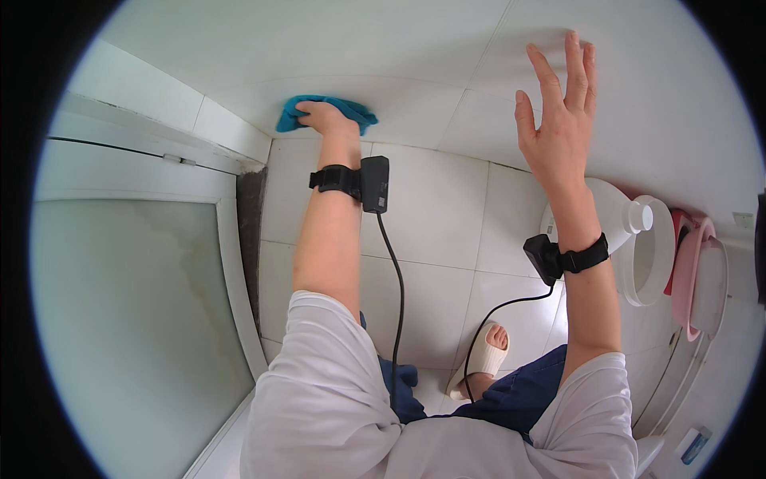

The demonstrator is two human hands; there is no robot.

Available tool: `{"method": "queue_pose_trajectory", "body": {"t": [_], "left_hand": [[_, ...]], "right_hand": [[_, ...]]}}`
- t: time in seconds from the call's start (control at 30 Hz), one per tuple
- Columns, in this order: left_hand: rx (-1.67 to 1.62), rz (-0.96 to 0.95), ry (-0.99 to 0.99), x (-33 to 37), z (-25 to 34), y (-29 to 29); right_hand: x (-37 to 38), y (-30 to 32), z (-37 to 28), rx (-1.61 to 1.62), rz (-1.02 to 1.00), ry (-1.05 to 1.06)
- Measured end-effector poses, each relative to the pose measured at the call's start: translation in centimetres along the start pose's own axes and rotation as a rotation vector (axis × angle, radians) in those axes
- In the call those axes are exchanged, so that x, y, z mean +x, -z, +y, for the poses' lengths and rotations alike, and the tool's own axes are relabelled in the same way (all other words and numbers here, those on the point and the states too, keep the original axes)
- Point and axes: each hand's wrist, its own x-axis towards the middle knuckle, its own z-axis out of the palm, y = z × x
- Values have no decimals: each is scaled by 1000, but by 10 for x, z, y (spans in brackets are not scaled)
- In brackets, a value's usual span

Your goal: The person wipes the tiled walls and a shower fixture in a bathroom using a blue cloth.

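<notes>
Left hand (324,117) (fingers mostly hidden) seems half-curled, holding a blue cloth (356,109) between palm and wall (399,48).

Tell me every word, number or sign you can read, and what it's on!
None can be read for certain.
Black box on left wrist: tiny marks, too small.
White jug: faint marking, too small.
Blue-and-white packet: too small.
Blue cloth: no writing shows.
</notes>
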Motion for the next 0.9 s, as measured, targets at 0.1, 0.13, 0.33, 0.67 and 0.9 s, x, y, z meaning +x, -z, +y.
{"method": "queue_pose_trajectory", "body": {"t": [0.1,0.13,0.33,0.67,0.9], "left_hand": [[57,23,422,-49,-23,-18],[-2,17,472,-50,-27,-19],[-129,-245,726,-109,-40,-45],[-35,-462,157,-231,30,-69],[432,-370,-1389,-209,1,-93]], "right_hand": [[-6,4,14,-66,-34,10],[-4,3,7,-25,-14,3],[-1,8,-3,48,14,-9],[9,32,11,62,111,-15],[13,42,10,60,137,-15]]}}
